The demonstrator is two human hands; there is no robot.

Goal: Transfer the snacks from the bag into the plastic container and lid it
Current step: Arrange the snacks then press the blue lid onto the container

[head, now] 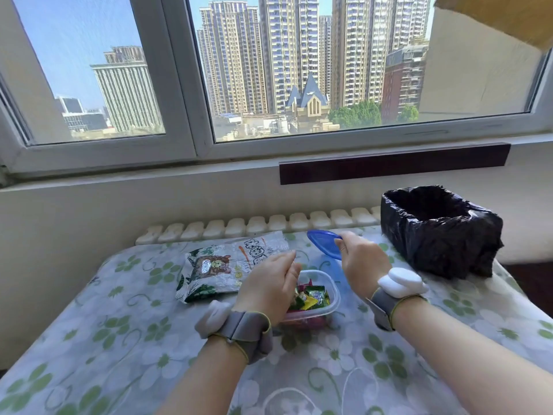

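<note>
Tabletop: lid (pixel 323 242) in right hand (pixel 363 262)

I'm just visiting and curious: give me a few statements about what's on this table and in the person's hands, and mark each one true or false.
1. The right hand holds a blue lid. True.
2. The container is already lidded. False: it stands open, the lid is held above the table, behind it.
3. Wrapped snacks lie in the container. True.
4. The snack bag lies right of the container. False: it lies to the left.
5. The bin has a white liner. False: the liner is black.
6. The left hand is over the container's left side. True.
</note>
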